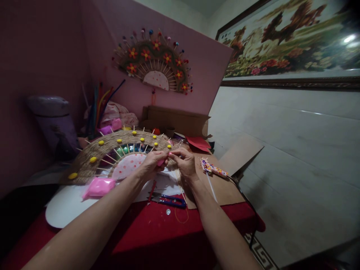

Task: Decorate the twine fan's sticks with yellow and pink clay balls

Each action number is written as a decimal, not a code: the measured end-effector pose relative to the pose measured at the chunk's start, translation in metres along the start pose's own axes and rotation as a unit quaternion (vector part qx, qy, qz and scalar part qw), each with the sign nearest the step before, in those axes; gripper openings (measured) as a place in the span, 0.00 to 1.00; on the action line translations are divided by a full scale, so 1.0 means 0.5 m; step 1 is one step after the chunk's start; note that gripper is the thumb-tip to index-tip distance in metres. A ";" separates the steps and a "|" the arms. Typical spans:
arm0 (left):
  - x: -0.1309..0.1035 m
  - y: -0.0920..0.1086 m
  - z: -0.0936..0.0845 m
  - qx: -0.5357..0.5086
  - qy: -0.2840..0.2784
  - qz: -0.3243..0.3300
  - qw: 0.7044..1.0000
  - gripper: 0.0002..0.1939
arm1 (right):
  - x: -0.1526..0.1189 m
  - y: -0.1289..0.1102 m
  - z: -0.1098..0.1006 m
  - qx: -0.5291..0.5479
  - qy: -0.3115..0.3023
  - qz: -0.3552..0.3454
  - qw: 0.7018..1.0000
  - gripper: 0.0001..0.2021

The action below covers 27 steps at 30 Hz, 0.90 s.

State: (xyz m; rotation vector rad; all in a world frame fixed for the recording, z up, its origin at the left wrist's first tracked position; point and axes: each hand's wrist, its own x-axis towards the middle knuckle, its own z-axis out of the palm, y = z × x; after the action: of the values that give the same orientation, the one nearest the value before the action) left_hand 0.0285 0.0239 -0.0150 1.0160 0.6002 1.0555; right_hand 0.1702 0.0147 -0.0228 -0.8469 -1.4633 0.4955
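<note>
My left hand point(152, 164) is closed around a lump of pink modelling clay point(161, 162), part of which shows below the fingers. Fingertip to fingertip with it, my right hand point(185, 163) pinches a small bit of the same pink clay. Both hands are over the right end of a fan-shaped craft point(81, 165), made of thin sticks wound with brown twine. Yellow dots point(93, 159) are spread along its twine band, and a pale half-round piece with red spots point(126, 165) forms its centre. A pink clay packet point(99, 186) lies in front of the fan at left.
Blue-handled thread snips point(171, 200) lie near the red cloth's edge. On cardboard point(230, 193) at right rests a patterned glue gun point(215, 169) with a cord. Behind are a cardboard box point(174, 120), pipe cleaners point(98, 108) and a finished-looking fan point(146, 56) on a pink board.
</note>
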 end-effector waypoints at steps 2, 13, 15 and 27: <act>0.000 0.001 0.001 0.000 0.008 0.006 1.000 0.19 | 0.000 -0.002 0.000 0.019 -0.011 0.003 1.000 0.03; -0.004 0.006 0.008 0.004 0.013 0.003 1.000 0.20 | 0.001 -0.011 0.002 0.044 0.001 0.030 0.999 0.06; -0.004 0.006 0.008 0.007 0.017 0.003 1.000 0.19 | 0.000 -0.013 0.001 0.056 0.007 0.060 0.997 0.08; -0.002 0.001 0.006 0.013 0.001 -0.005 1.000 0.18 | -0.002 -0.014 0.001 0.124 -0.001 0.163 0.979 0.16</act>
State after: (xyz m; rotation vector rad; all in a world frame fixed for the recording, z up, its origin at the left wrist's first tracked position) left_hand 0.0302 0.0218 -0.0134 1.0345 0.6210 1.0423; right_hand 0.1682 0.0098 -0.0180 -0.8882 -1.2359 0.9052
